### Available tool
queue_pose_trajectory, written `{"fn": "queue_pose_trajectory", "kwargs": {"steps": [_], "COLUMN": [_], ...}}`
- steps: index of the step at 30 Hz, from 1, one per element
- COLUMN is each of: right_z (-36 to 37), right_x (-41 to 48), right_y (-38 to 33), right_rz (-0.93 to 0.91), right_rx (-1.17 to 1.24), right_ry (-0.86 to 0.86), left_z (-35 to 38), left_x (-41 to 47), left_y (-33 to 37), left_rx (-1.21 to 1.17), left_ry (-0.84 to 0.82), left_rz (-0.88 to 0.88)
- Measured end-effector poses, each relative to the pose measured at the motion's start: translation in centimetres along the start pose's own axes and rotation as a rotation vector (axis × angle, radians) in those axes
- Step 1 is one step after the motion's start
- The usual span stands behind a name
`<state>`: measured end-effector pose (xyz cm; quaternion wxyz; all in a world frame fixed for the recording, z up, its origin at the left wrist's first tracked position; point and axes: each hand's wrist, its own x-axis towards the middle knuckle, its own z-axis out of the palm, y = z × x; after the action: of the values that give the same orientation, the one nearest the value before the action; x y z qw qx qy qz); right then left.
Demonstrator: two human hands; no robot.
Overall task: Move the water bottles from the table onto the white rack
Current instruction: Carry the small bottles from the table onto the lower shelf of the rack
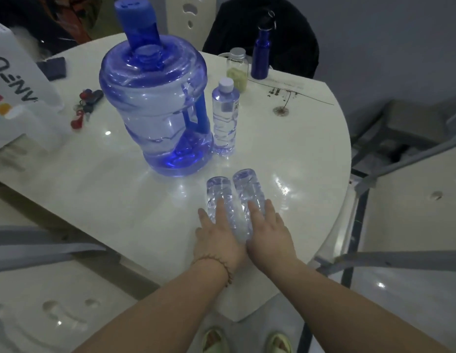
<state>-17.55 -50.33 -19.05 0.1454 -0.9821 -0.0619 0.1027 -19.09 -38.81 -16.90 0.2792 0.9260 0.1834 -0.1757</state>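
Two clear water bottles lie side by side on the white round table [311,149], bases pointing away from me: the left bottle [218,192] and the right bottle [247,184]. My left hand [218,238] lies over the near half of the left bottle, thumb on its left side and fingers along its top. My right hand [269,233] covers the near half of the right bottle the same way. Both cap ends are hidden under my hands. A third clear bottle [225,115] with a white cap stands upright behind them.
A big blue water jug [155,108] stands mid-table beside the upright bottle. Farther back are a lidded glass jar [237,70] and a blue metal flask [261,54]. Keys [85,105] and a white box [15,82] lie left. Grey metal frames [389,161] stand right of the table.
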Motion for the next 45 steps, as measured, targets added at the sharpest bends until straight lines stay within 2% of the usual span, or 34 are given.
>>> {"fn": "queue_pose_trajectory", "kwargs": {"steps": [3,6,15,20,26,30,36,45], "right_z": [0.8,1.5,-0.2,-4.7,-16.7,-24.2,-29.7,-29.1], "right_x": [0.0,0.3,-1.0,-5.1,-10.4,-15.9,-24.6,-30.7], "right_y": [0.0,0.3,2.3,6.2,15.5,24.7,39.6,53.4], "right_rz": [0.003,0.007,0.048,0.059,0.048,0.060,0.208,0.377], "right_rx": [0.013,-0.025,0.120,0.154,0.182,0.182,0.174,0.230], "right_ry": [0.023,0.062,0.058,0.194,0.515,0.658,0.715,0.707], "left_z": [0.3,1.1,1.9,2.5,3.4,6.6,15.8,27.0], "left_x": [0.5,0.9,0.1,-4.3,-11.5,-18.1,-27.5,-33.0], "left_y": [0.9,1.4,2.3,7.4,21.7,32.5,45.5,54.3], "left_rx": [0.039,0.091,-0.101,-0.150,-0.186,-0.209,-0.199,-0.049], "left_ry": [-0.046,0.012,0.045,0.094,0.269,0.359,0.216,0.005], "left_rz": [-0.021,-0.021,0.061,0.188,0.457,0.646,0.774,0.827]}}
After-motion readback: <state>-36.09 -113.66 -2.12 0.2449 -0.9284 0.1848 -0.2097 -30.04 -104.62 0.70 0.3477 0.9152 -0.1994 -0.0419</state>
